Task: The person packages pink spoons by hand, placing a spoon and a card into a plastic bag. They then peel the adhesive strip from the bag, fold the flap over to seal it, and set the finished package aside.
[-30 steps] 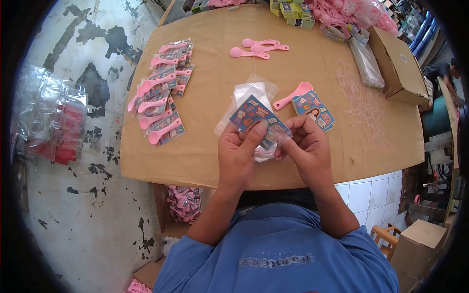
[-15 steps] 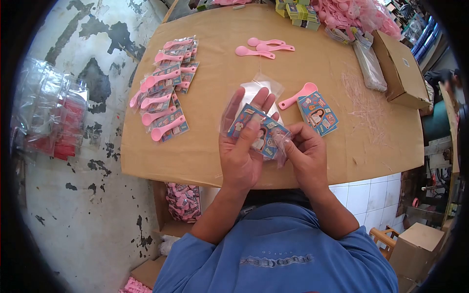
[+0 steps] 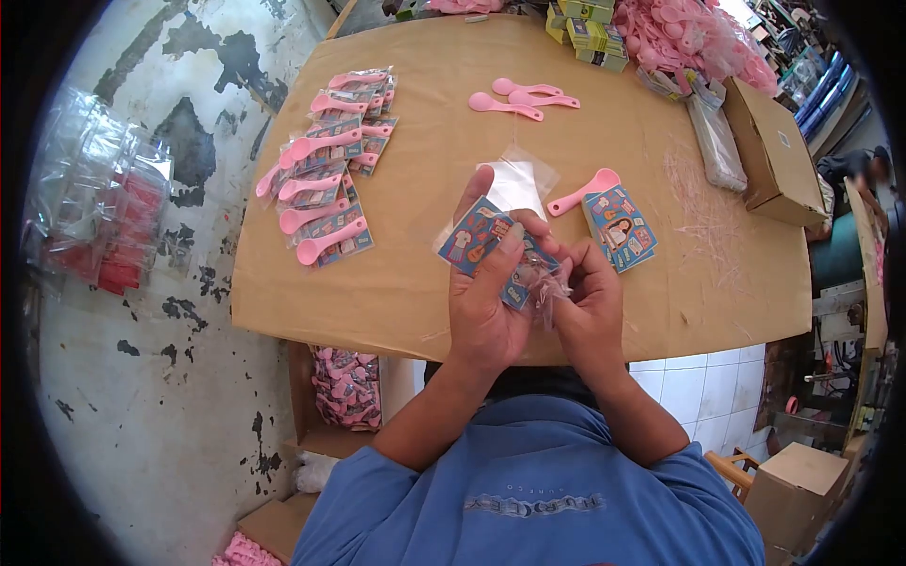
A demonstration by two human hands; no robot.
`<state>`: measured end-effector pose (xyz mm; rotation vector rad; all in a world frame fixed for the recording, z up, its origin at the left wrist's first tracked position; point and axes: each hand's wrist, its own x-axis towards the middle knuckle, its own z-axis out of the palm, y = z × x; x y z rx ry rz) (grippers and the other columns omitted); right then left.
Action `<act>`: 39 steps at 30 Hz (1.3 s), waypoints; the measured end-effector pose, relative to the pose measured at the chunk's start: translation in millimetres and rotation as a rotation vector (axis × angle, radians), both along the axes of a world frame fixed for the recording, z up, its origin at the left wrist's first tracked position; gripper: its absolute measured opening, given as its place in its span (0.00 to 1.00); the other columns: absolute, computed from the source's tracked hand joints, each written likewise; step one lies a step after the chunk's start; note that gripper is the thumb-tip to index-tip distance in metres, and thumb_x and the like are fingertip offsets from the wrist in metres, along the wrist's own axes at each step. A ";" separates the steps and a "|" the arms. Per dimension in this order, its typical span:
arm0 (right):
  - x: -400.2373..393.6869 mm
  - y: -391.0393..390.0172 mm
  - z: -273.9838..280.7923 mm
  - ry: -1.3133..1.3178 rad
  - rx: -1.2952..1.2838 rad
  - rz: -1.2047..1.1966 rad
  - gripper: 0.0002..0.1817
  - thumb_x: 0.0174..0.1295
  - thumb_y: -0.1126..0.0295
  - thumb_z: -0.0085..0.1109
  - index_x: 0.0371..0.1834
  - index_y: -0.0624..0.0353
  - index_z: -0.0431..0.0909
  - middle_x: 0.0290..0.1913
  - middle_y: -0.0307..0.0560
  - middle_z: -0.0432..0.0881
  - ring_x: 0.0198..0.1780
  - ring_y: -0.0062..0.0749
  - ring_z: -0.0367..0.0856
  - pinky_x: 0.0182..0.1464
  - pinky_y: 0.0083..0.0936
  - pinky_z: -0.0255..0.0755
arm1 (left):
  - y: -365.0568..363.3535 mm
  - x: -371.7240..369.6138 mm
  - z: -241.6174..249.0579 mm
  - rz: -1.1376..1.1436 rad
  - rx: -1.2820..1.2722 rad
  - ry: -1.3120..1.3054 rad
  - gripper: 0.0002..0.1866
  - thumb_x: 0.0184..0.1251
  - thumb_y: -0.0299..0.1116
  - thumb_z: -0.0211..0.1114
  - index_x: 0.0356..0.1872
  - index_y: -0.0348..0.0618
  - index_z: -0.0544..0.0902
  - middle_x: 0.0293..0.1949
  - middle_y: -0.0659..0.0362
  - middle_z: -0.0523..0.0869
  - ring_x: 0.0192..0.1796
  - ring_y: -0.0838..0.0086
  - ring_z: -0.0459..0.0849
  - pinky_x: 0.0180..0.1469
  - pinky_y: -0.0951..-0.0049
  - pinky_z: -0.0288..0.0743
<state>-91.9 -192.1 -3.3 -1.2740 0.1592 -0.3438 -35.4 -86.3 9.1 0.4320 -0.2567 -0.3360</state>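
Observation:
My left hand (image 3: 491,307) holds a blue printed card (image 3: 469,242) in a clear plastic bag, thumb pressed across its face. At the card's right end, my right hand (image 3: 593,300) pinches the crumpled clear plastic (image 3: 545,286); its fingertips partly hide that end. Beyond my hands lies a stack of clear bags (image 3: 514,182) with a white sheet showing. To the right of it rest a single pink spoon (image 3: 587,191) and a small pile of blue cards (image 3: 620,229), which the spoon touches or nearly touches.
Bagged cards with pink spoons (image 3: 326,184) lie in overlapping rows at the left of the table (image 3: 396,283). Three loose pink spoons (image 3: 522,98) are at the back. A cardboard box (image 3: 774,156), a wrapped clear bundle (image 3: 714,141) and heaped pink spoons (image 3: 675,38) occupy the right back.
My left hand's fingers have curled in behind the card, which has tilted more. My right hand still pinches the plastic, with more of it bunched out. The view has shifted slightly.

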 end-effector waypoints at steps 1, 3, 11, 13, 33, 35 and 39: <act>2.3 3.5 -0.7 -0.039 -0.043 -0.053 0.12 0.69 0.77 0.71 0.46 0.58 0.74 0.40 0.38 0.81 0.34 0.14 0.77 0.33 0.15 0.73 | 0.5 -0.2 -1.8 -0.008 0.005 -0.001 0.34 0.86 0.32 0.58 0.85 0.52 0.53 0.51 0.53 0.82 0.53 0.70 0.86 0.62 0.59 0.88; 3.9 2.2 3.5 -0.078 -0.241 -0.114 0.14 0.66 0.79 0.73 0.48 0.59 0.76 0.41 0.39 0.81 0.37 0.16 0.78 0.34 0.18 0.74 | 1.1 0.5 -5.9 -0.002 0.018 0.013 0.33 0.86 0.35 0.58 0.84 0.48 0.55 0.50 0.55 0.82 0.52 0.72 0.85 0.59 0.61 0.89; 9.9 -35.6 34.8 -0.271 -0.943 -0.052 0.15 0.58 0.80 0.75 0.48 0.58 0.85 0.41 0.45 0.84 0.40 0.36 0.83 0.38 0.31 0.76 | 22.7 24.5 -24.8 0.165 -0.019 0.276 0.24 0.86 0.39 0.62 0.75 0.46 0.69 0.43 0.59 0.83 0.44 0.76 0.84 0.51 0.71 0.84; 19.2 -47.6 50.9 -0.207 -1.001 -0.091 0.12 0.59 0.78 0.73 0.46 0.58 0.86 0.42 0.45 0.85 0.43 0.39 0.83 0.45 0.35 0.78 | 36.1 32.1 -26.8 0.202 -0.083 0.331 0.19 0.86 0.37 0.62 0.70 0.46 0.75 0.42 0.59 0.84 0.43 0.75 0.84 0.54 0.68 0.84; 103.1 -92.2 46.8 -0.394 -1.779 0.223 0.08 0.60 0.75 0.64 0.42 0.56 0.82 0.41 0.47 0.83 0.50 0.41 0.83 0.53 0.39 0.78 | 49.6 40.5 -14.3 0.410 -0.036 0.198 0.25 0.82 0.49 0.65 0.68 0.43 0.75 0.49 0.57 0.83 0.51 0.71 0.84 0.72 0.57 0.80; 88.1 -88.1 69.2 -0.366 -1.657 0.062 0.10 0.58 0.77 0.66 0.43 0.57 0.82 0.41 0.47 0.83 0.47 0.40 0.83 0.51 0.37 0.78 | 49.3 44.3 -14.3 0.436 -0.055 0.187 0.25 0.82 0.48 0.65 0.68 0.42 0.75 0.49 0.57 0.83 0.51 0.71 0.83 0.72 0.58 0.80; 44.0 -81.6 78.8 -0.213 -0.986 -0.061 0.09 0.65 0.79 0.68 0.47 0.60 0.81 0.43 0.41 0.85 0.40 0.27 0.83 0.44 0.25 0.77 | 46.6 48.7 -11.2 0.491 -0.071 0.172 0.26 0.82 0.48 0.65 0.69 0.42 0.74 0.49 0.56 0.83 0.51 0.70 0.84 0.73 0.57 0.80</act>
